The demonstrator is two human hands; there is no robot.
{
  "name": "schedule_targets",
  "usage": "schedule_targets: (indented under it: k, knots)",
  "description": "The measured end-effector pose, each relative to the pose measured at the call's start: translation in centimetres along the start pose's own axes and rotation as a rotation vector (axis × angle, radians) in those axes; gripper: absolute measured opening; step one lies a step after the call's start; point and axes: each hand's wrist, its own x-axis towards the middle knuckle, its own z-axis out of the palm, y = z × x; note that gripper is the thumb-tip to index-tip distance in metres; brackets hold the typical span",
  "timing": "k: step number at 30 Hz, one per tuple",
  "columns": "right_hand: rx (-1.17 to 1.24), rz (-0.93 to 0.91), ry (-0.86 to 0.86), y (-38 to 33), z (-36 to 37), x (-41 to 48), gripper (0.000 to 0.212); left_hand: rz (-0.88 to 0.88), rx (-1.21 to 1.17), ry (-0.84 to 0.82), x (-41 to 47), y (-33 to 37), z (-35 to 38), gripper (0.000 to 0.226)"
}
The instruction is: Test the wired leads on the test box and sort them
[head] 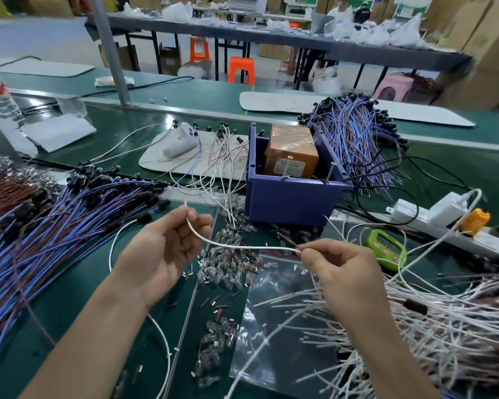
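Note:
A thin white lead (pixel 242 246) stretches between my two hands above the green bench. My left hand (pixel 164 249) pinches its upper end between thumb and fingers, palm turned up. My right hand (pixel 337 266) grips the other end at the fingertips. Behind them stands the blue test box (pixel 291 197) holding an orange block (pixel 293 152), with metal pins on its front rim. A heap of white leads (pixel 432 335) lies at the right. A bundle of blue and brown leads (pixel 49 226) lies at the left.
Small clear bulbs (pixel 228 269) and cut sleeve bits litter the mat under my hands, beside a clear plastic bag (pixel 283 341). A green timer (pixel 386 249) and a white power strip (pixel 444 223) sit right. More blue leads (pixel 357 139) lie behind the box. A few pale leads (pixel 222 156) rest on a grey pad.

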Motion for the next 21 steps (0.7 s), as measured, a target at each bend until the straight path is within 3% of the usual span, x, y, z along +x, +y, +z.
schedule_targets:
  k: [3, 7, 9, 16, 21]
  knots:
    - [0.041, -0.011, 0.065, 0.0, -0.2, -0.1, 0.025, -0.035, 0.128, -0.082, -0.6, -0.5, 0.7, 0.018]
    - [-0.071, -0.078, 0.071, -0.1, 0.0, -0.8, 0.019, 0.033, 0.553, -0.107, -1.2, -1.5, 1.3, 0.024]
    - [-0.097, -0.101, 0.057, -0.1, 0.3, -1.1, 0.018, 0.057, 0.646, -0.125, -1.3, -2.1, 1.8, 0.026]
    - [-0.185, -0.203, -0.139, 0.0, 0.8, -1.7, 0.021, 0.165, 0.646, -0.115, -1.4, -4.2, 2.6, 0.03]
    - [-0.232, -0.235, -0.158, 0.1, 0.9, -1.7, 0.017, 0.231, 0.635, -0.12, -1.1, -4.7, 2.5, 0.032]
